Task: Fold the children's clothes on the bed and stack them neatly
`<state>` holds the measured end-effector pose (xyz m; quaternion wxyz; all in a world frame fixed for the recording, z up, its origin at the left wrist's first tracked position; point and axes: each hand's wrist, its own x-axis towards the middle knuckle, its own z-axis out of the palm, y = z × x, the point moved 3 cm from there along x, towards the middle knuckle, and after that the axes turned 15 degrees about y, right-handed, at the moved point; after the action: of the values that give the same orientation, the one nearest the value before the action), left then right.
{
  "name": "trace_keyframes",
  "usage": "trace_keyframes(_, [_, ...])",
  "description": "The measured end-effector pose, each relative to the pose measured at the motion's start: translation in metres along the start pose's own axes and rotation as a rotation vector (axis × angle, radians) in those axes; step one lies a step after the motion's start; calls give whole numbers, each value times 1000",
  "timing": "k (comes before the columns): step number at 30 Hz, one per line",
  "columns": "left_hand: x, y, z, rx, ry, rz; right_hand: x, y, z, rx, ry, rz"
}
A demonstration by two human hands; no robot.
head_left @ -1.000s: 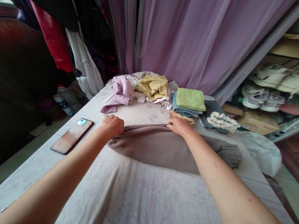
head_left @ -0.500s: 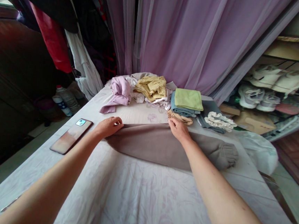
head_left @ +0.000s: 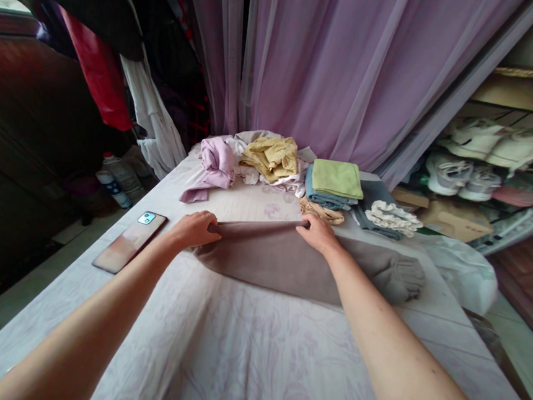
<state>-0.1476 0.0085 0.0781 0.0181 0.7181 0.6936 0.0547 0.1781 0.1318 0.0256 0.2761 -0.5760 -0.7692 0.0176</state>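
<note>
Grey-brown trousers (head_left: 265,259), folded lengthwise, lie across the sheet with a gathered, wrinkled end at the right. My left hand (head_left: 195,230) is closed on their left end, fingers curled over the fabric. At the middle of the far edge, my right hand (head_left: 317,234) pinches the cloth between thumb and fingers and lifts that edge slightly. The far edge runs taut between both hands. Just beyond my right hand lies a bunched tan cloth (head_left: 321,211), apart from the fingers.
A phone (head_left: 129,242) lies left of my left hand. Farther back are a lilac cloth (head_left: 217,161), a crumpled yellow garment (head_left: 273,157), a folded green cloth (head_left: 337,179) on blue ones, and a white ruffled scrunchie (head_left: 393,217). Shoes (head_left: 462,175) stand on a rack at right.
My left fingers have closed more fully over the trousers' left end. My right hand now grips the far edge and has raised it a little.
</note>
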Motion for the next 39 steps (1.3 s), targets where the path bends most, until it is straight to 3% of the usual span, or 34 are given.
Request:
trace_keyframes(8, [1,-3,4,51,-21,-143,-22,-16,-3,-16,235,-30])
trace_keyframes(11, [-4,10,-2,99,77,-156,-33,-32,-13,1,283,-140])
trace_keyframes(13, [-9,26,-5,86,238,-64,-44,-48,-15,42,235,-247])
trace_keyframes(15, [-15,46,0,9,346,130,-56,-64,-12,77,107,-341])
trace_keyframes(17, [-22,63,14,-72,328,315,-66,-77,-8,72,-32,-395])
trace_keyframes(20, [-27,70,36,-79,311,337,-73,-85,-4,-10,-158,-377])
trace_keyframes(24, [-25,64,52,-34,291,242,-67,-84,-2,-95,-247,-328])
trace_keyframes(31, [-22,64,54,-2,239,178,-55,-78,3,-153,-278,-281])
trace_keyframes(39, [-21,62,55,-38,242,180,-66,-18,-22,-217,-203,-226])
